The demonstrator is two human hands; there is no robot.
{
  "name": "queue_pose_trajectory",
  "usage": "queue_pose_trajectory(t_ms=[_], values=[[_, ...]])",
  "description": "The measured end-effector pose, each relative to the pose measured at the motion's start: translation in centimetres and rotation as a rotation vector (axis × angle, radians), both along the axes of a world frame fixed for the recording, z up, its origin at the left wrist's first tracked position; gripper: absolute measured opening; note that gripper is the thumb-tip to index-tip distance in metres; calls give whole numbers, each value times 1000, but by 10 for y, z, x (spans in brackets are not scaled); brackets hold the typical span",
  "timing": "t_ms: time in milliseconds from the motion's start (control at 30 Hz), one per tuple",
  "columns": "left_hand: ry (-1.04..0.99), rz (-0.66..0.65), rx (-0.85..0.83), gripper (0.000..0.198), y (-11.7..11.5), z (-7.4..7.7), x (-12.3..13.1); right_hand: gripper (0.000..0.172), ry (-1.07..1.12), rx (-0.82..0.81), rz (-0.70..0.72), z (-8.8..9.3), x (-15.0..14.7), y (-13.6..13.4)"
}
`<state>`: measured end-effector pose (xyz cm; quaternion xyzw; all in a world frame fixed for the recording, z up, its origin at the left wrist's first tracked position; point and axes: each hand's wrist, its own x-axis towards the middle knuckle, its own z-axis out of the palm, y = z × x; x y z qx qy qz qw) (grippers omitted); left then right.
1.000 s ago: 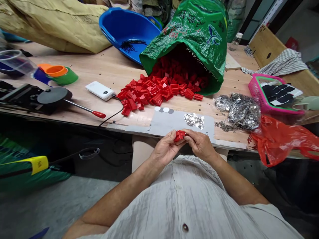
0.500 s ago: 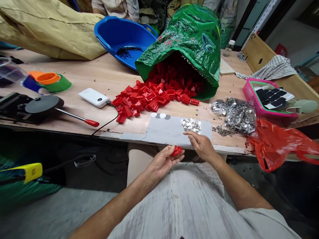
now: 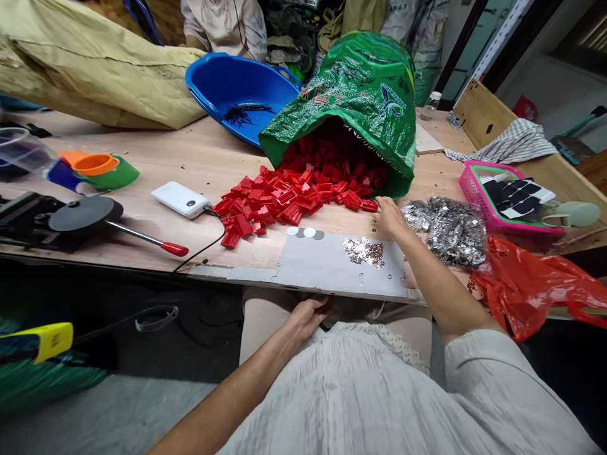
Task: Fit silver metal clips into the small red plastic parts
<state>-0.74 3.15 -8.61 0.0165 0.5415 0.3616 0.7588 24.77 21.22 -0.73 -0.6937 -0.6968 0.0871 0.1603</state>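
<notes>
Red plastic pieces (image 3: 287, 196) spill from the mouth of a green sack (image 3: 351, 82) onto the wooden table. My right hand (image 3: 389, 218) reaches over the table, its fingertips at the right end of the pile beside a single red piece (image 3: 369, 205); whether it grips that piece is unclear. Low in front of the table edge is my left hand (image 3: 307, 316), its fingers bent and partly in shadow, so what it holds is hidden. Between the hands lies a grey sheet (image 3: 313, 259) with small silver parts (image 3: 363, 251) on it.
A blue basin (image 3: 241, 88) stands behind the pile. Bags of silver parts (image 3: 455, 230), a pink basket (image 3: 502, 215) and a red plastic bag (image 3: 540, 278) are on the right. To the left are a white power bank (image 3: 181, 199) and a lever tool (image 3: 85, 215). A person sits across.
My right hand has moved up from the silver parts to the red pile. My left hand has dropped toward the lap and turned, and the red piece it held no longer shows.
</notes>
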Motion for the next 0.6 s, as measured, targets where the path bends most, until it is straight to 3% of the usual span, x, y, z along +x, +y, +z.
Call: queue_pose_trajectory(t_ms=[167, 267, 333, 467, 600], values=[[-5, -37, 28, 22, -5, -1, -6, 36, -3, 7, -16, -8, -1, 19], [-31, -96, 49, 11, -11, 8, -12, 25, -6, 21, -3, -9, 1, 15], [-56, -210, 112, 9, -15, 19, -16, 21, -7, 29, 22, -8, 2, 7], [-176, -475, 287, 25, -19, 46, -19, 14, 109, 170, 185, 2, -4, -28], [-315, -427, 351, 39, -7, 66, -15, 14, 347, 239, 437, 16, -25, -88]])
